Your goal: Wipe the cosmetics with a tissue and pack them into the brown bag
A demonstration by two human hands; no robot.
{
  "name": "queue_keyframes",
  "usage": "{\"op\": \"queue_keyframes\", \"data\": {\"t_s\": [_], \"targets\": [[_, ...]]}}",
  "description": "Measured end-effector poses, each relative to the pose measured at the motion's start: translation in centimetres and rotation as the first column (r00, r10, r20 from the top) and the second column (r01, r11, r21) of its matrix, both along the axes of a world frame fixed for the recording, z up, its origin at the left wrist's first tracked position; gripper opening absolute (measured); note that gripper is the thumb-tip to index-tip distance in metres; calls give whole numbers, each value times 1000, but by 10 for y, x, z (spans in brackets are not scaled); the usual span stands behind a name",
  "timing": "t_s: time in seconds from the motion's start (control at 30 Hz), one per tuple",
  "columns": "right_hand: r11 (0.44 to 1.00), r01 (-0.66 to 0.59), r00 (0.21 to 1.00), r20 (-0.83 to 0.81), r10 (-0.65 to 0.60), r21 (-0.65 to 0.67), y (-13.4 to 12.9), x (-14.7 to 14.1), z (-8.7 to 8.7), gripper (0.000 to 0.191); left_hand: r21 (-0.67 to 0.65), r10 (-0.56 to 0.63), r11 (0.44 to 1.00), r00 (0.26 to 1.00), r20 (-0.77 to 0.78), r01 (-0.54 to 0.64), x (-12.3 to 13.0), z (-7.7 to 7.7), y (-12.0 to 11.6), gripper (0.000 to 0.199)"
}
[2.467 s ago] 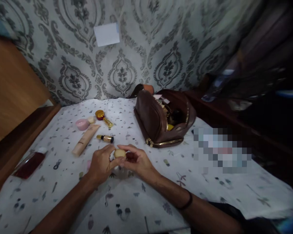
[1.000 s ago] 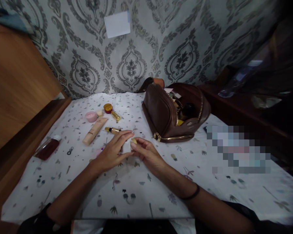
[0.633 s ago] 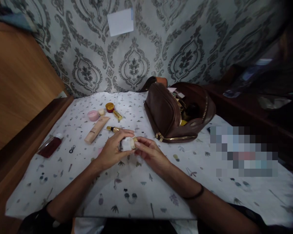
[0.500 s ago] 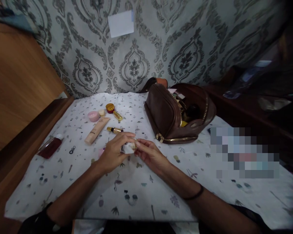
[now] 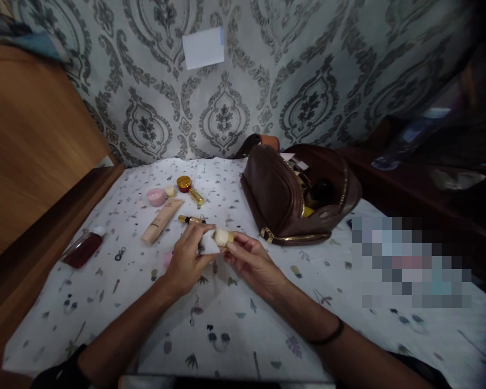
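Note:
Above the middle of the patterned white cloth, my left hand (image 5: 187,259) is closed around a white tissue (image 5: 209,244). Against the tissue rests a small cream-coloured bottle (image 5: 221,237) with a yellowish end, which my right hand (image 5: 251,260) pinches between thumb and fingers. Just beyond my left hand lies a gold and black cosmetic tube (image 5: 191,219). To its left is a beige squeeze tube (image 5: 162,221). A pink object (image 5: 168,258) shows partly behind my left wrist.
A pink jar (image 5: 156,197), a small cream jar (image 5: 170,191), a red and gold jar (image 5: 183,183) and a gold tube (image 5: 196,196) sit farther back. An open brown bag (image 5: 269,189) stands right, a dark red bottle (image 5: 83,248) left. Pixelation hides something at right.
The small bottle shows more plainly between my hands, its yellowish end now visible at my right fingertips. My left hand still holds the tissue. The whole view has shifted slightly.

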State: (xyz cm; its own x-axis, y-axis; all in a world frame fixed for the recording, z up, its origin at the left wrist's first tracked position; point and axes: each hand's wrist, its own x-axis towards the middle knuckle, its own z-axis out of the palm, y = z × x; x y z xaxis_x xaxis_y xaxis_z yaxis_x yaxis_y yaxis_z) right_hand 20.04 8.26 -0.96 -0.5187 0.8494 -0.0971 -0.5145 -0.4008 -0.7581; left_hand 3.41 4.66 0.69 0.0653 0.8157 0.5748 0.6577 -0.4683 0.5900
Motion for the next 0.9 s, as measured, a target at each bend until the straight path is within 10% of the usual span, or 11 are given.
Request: {"op": "queue_keyframes", "data": {"t_s": [0.47, 0.73, 0.9], "targets": [[913, 233, 927, 209, -313, 335, 7, 0, -7, 45, 48, -53, 998, 996, 79, 49, 8, 0, -5, 16], [682, 59, 739, 427, -520, 729, -3, 2, -5, 25, 145, -259, 945, 940, -220, 294, 9, -4, -6, 34], [734, 126, 776, 395, -492, 667, -2, 1, -6, 26, 172, -277, 936, 944, -181, 308, 8, -1, -8, 28]]}}
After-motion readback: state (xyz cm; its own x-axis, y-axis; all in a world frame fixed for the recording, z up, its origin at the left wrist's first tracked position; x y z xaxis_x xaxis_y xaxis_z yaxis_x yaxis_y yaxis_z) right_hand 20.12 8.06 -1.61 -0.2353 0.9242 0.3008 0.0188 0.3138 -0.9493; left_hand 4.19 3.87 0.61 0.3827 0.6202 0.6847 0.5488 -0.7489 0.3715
